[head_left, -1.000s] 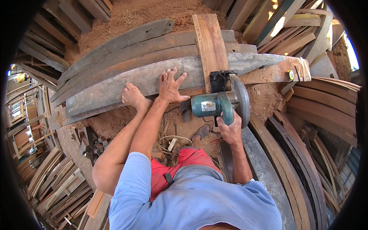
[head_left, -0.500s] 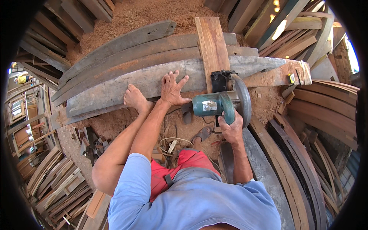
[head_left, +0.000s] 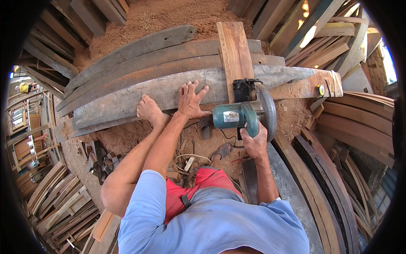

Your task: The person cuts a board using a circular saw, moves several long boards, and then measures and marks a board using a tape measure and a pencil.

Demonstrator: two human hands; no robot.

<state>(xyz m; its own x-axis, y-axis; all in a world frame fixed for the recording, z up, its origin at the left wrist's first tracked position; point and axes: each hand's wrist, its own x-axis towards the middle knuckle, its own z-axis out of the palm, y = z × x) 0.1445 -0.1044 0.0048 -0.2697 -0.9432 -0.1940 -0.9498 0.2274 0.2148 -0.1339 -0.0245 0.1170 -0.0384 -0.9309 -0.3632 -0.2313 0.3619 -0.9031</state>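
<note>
My right hand (head_left: 255,139) is wrapped round the rear handle of a teal circular saw (head_left: 230,115). The saw's grey blade guard (head_left: 267,112) faces right, and its base rests at the near end of a brown wooden board (head_left: 236,51). That board lies crosswise over several long grey planks. Fingers spread, my left hand (head_left: 192,100) presses flat on the nearest grey plank (head_left: 160,89), just left of the saw's motor. My bare left foot (head_left: 149,111) stands on the same plank beside that hand. The blade itself is hidden by the guard.
A yellow tape measure (head_left: 320,90) sits on the plank's right end. Loose cable (head_left: 179,158) and wood offcuts (head_left: 101,158) lie on the sawdust-covered ground. Curved timbers (head_left: 311,186) are stacked at right, more wood (head_left: 63,203) at left. Far left, a person in yellow (head_left: 26,87) is visible.
Both hands and the saw stay in nearly the same place. The view has shifted very slightly, and the distant person in yellow shows more fully.
</note>
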